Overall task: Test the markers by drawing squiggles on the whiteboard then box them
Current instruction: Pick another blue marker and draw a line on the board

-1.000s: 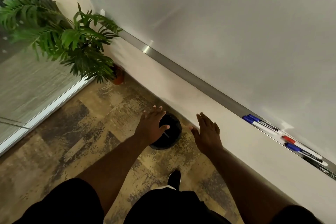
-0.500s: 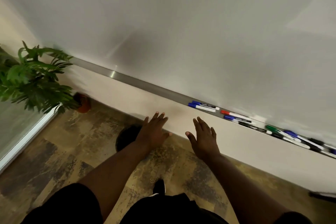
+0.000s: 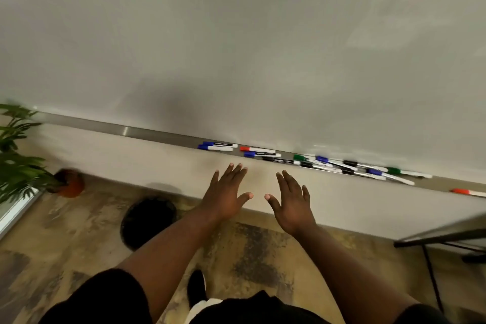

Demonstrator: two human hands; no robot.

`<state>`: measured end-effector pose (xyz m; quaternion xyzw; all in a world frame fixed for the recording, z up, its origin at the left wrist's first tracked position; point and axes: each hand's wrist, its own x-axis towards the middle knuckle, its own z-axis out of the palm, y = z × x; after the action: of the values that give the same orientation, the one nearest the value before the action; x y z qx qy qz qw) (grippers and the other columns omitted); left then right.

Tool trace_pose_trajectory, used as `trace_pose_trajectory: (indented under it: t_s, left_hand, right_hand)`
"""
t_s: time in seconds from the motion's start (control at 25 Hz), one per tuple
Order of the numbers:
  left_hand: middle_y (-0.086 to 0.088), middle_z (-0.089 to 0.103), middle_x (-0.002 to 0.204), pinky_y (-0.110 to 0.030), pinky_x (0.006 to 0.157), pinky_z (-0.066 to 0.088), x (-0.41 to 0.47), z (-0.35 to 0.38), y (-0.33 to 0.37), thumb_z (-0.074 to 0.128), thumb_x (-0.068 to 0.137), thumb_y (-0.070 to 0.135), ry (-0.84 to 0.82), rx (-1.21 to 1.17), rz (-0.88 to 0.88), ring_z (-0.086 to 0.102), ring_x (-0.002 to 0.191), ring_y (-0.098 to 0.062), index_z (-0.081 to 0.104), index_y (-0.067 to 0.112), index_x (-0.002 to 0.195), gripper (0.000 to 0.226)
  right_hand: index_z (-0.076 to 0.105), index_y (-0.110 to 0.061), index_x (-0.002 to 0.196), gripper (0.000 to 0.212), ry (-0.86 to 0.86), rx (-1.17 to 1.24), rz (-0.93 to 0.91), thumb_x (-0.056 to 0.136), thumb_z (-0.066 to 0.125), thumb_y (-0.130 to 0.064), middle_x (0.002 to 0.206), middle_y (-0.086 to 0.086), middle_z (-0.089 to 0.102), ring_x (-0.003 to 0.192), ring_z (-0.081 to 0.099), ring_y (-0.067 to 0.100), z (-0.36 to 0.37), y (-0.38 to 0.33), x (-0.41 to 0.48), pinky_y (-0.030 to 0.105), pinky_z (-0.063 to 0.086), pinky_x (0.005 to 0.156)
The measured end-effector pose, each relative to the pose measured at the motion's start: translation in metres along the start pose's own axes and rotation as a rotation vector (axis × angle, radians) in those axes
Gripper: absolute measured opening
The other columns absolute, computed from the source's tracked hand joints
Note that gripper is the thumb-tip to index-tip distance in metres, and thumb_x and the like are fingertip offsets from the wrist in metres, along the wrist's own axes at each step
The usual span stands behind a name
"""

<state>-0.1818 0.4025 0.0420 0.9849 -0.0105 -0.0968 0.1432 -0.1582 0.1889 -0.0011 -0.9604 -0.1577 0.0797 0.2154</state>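
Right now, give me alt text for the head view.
The left hand and right hand hover open and empty before a blank whiteboard whose ledge holds scattered markers. A potted plant stands far left.

Blue, red, green and black-capped markers (image 3: 315, 163); mottled brown floor (image 3: 249, 258); orange pot (image 3: 71, 185).

Nothing can be read. The markers (image 3: 313, 162) on the tray (image 3: 157, 135) under the whiteboard (image 3: 236, 47) carry dark label bands, but the print on them is too small and blurred.
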Motion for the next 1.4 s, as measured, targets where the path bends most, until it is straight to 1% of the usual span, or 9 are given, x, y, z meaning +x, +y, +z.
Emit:
trace_pose_trajectory:
  t_s: [0.16,0.24,0.4,0.64,0.72,0.84,1.04,1.2,1.4]
  left_hand:
    - [0.007,-0.017,0.162,-0.046,0.122,-0.005,-0.001,0.023,0.067,0.036,0.097,0.061,0.005,0.02,0.038,-0.016,0.149,-0.015,-0.008,0.031,0.156,0.079]
    - [0.007,-0.02,0.161,-0.046,0.122,-0.006,0.002,0.032,0.104,0.035,0.097,0.062,-0.007,0.028,0.085,-0.019,0.149,-0.015,-0.009,0.031,0.155,0.08]
    - [0.007,-0.02,0.161,-0.045,0.12,-0.01,0.021,0.039,0.169,0.035,0.097,0.063,-0.035,0.063,0.205,-0.022,0.147,-0.013,-0.011,0.032,0.155,0.08]
    - [0.005,-0.017,0.162,-0.045,0.121,-0.008,0.089,0.059,0.238,0.035,0.097,0.062,-0.099,0.094,0.354,-0.019,0.148,-0.014,-0.008,0.03,0.156,0.08]
    - [0.005,-0.013,0.164,-0.045,0.122,-0.004,0.119,0.072,0.263,0.037,0.097,0.061,-0.137,0.096,0.389,-0.015,0.15,-0.014,-0.006,0.029,0.156,0.08]
    - [0.002,-0.004,0.165,-0.044,0.123,0.001,0.161,0.093,0.296,0.039,0.097,0.06,-0.195,0.094,0.421,-0.005,0.151,-0.016,0.001,0.026,0.157,0.078]
    - [-0.001,0.003,0.165,-0.041,0.122,0.002,0.216,0.12,0.33,0.04,0.098,0.056,-0.267,0.112,0.502,0.001,0.152,-0.019,0.007,0.022,0.157,0.076]
    - [-0.001,0.01,0.165,-0.041,0.121,0.003,0.239,0.131,0.332,0.04,0.097,0.058,-0.283,0.158,0.551,0.007,0.151,-0.02,0.012,0.021,0.157,0.075]
    - [0.001,0.01,0.164,-0.041,0.123,0.003,0.251,0.134,0.326,0.041,0.097,0.057,-0.318,0.135,0.547,0.006,0.151,-0.018,0.014,0.023,0.157,0.074]
  right_hand:
    - [-0.006,-0.028,0.159,0.076,0.024,-0.057,0.019,0.098,0.017,-0.068,0.166,-0.003,-0.017,0.153,-0.014,0.018,-0.032,0.062,-0.042,0.05,-0.007,0.123]
    - [-0.009,-0.029,0.158,0.077,0.034,-0.081,0.058,0.098,0.015,-0.069,0.165,-0.004,-0.021,0.152,-0.016,0.017,-0.05,0.095,-0.061,0.049,-0.009,0.122]
    - [-0.01,-0.029,0.158,0.078,0.062,-0.093,0.156,0.095,0.008,-0.072,0.165,-0.003,-0.019,0.153,-0.015,0.017,-0.079,0.152,-0.078,0.051,-0.007,0.122]
    - [0.0,-0.026,0.16,0.076,0.155,-0.054,0.336,0.098,0.014,-0.067,0.167,-0.001,-0.009,0.154,-0.008,0.018,-0.117,0.225,-0.065,0.049,-0.008,0.121]
    - [0.007,-0.025,0.16,0.072,0.152,-0.06,0.395,0.1,0.018,-0.065,0.168,-0.001,-0.001,0.154,-0.004,0.019,-0.126,0.257,-0.054,0.049,-0.008,0.12]
    - [0.026,-0.027,0.155,0.061,0.113,-0.054,0.456,0.103,0.027,-0.058,0.163,-0.002,0.024,0.153,0.012,0.019,-0.136,0.299,-0.038,0.051,-0.001,0.121]
    - [0.053,-0.032,0.139,0.036,0.126,-0.044,0.476,0.103,0.047,-0.035,0.146,-0.003,0.051,0.142,0.035,0.017,-0.14,0.345,-0.004,0.048,0.012,0.119]
    - [0.065,-0.029,0.128,0.035,0.188,-0.062,0.457,0.094,0.059,-0.02,0.132,-0.003,0.062,0.129,0.048,0.019,-0.136,0.359,0.025,0.047,0.025,0.112]
    - [0.067,-0.03,0.122,0.031,0.089,-0.114,0.461,0.093,0.059,-0.021,0.123,-0.005,0.064,0.124,0.051,0.02,-0.132,0.367,0.052,0.047,0.027,0.11]
